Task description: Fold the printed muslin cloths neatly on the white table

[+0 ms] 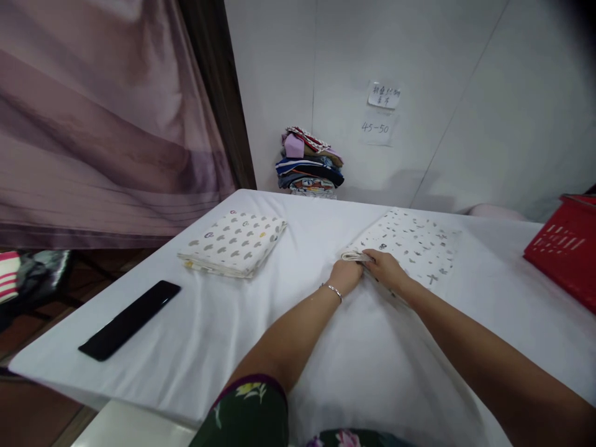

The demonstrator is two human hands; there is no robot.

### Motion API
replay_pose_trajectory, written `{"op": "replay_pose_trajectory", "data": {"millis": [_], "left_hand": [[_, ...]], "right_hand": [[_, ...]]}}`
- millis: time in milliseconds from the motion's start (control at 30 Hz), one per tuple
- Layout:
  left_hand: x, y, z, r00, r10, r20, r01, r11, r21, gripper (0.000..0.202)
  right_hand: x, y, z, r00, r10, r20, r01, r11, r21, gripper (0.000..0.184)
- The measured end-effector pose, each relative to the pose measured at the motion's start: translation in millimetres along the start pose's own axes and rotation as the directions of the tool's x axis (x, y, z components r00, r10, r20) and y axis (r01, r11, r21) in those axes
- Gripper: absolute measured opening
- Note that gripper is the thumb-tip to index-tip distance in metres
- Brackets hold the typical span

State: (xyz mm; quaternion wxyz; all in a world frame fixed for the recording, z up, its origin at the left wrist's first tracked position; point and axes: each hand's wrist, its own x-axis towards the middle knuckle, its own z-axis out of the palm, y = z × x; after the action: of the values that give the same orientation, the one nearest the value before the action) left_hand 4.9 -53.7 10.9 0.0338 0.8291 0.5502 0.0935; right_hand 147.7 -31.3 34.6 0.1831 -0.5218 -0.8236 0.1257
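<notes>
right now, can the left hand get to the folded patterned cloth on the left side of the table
Probably yes: the left hand holds a corner of the spread cloth, and only bare white table lies between it and the folded cloth.

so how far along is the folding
Done: one patterned cloth lies folded on the table. In hand: the left hand and right hand pinch the near edge of the printed cloth, which lies mostly spread. Left: finishing that cloth's folds.
</notes>
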Motion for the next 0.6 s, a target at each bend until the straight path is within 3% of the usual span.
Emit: {"op": "replay_pose_trajectory", "data": {"millis": [167, 300, 467, 600], "left_hand": [[10, 0, -0.7, 0.990, 0.140, 0.004, -0.140, 0.990, 0.028, 0.019], [9, 0, -1.7, 0.982, 0.187, -0.010, -0.187, 0.981, 0.044, 0.019], [-13, -4, 0.3, 0.989, 0.136, -0.056, -0.133, 0.989, 0.061, 0.025], [-28, -3, 7.9, 0.997, 0.036, -0.072, -0.033, 0.999, 0.038, 0.025]], "right_hand": [[2, 2, 4, 1.000, 0.016, 0.021, -0.016, 1.000, -0.002, 0.033], [2, 5, 5, 1.000, 0.024, 0.007, -0.024, 1.000, -0.005, 0.035], [-5, 2, 2, 1.000, -0.019, -0.010, 0.019, 1.000, -0.015, 0.032], [-18, -5, 8, 0.991, -0.135, 0.006, 0.135, 0.990, -0.030, 0.029]]}}
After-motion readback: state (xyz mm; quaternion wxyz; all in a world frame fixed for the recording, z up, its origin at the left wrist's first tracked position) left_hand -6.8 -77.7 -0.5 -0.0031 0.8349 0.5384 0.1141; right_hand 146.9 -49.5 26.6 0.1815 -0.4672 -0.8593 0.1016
